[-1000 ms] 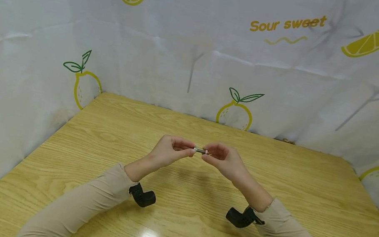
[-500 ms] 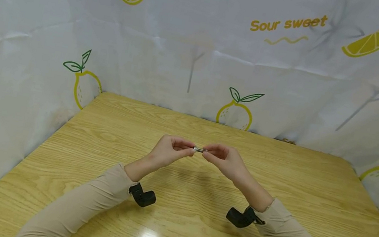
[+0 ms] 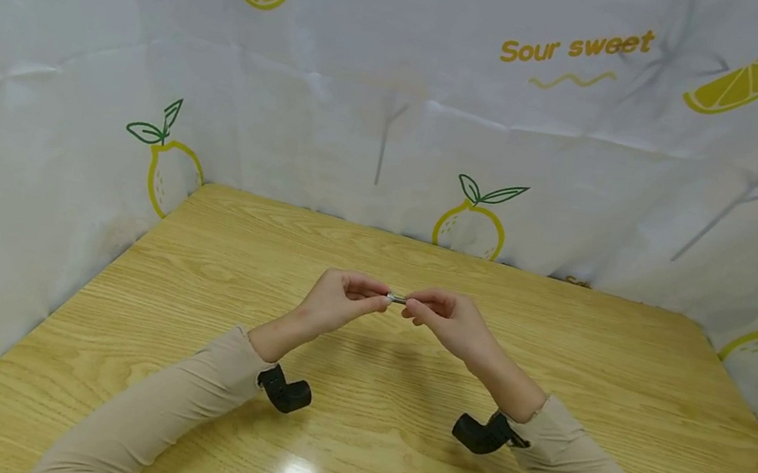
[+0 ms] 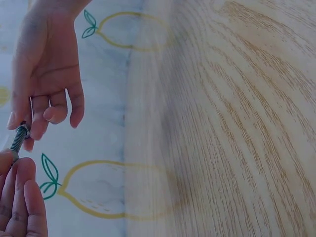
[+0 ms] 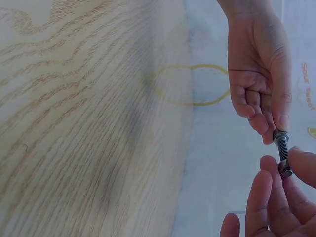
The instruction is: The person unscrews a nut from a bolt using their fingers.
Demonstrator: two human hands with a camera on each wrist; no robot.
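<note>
A metal bolt (image 3: 397, 299) is held level above the table between both hands. My left hand (image 3: 337, 303) pinches its head end between thumb and fingertips; a washer-like ring (image 5: 281, 135) shows beside those fingertips in the right wrist view. On the threaded shank (image 4: 18, 140), near the other end, sits a nut (image 5: 285, 168). My right hand (image 3: 451, 319) has thumb and fingers around that nut, with the thumb against its side. In the head view the right fingertips hide the nut.
The wooden table (image 3: 341, 450) spreads below both hands. A white curtain (image 3: 337, 128) with lemon prints stands along its back and sides. Each wrist bears a black camera mount (image 3: 285, 393).
My right thumb and fingertips have shifted on the nut, now covering it in the head view, and the lower fingers show more beneath. The left hand stays in place.
</note>
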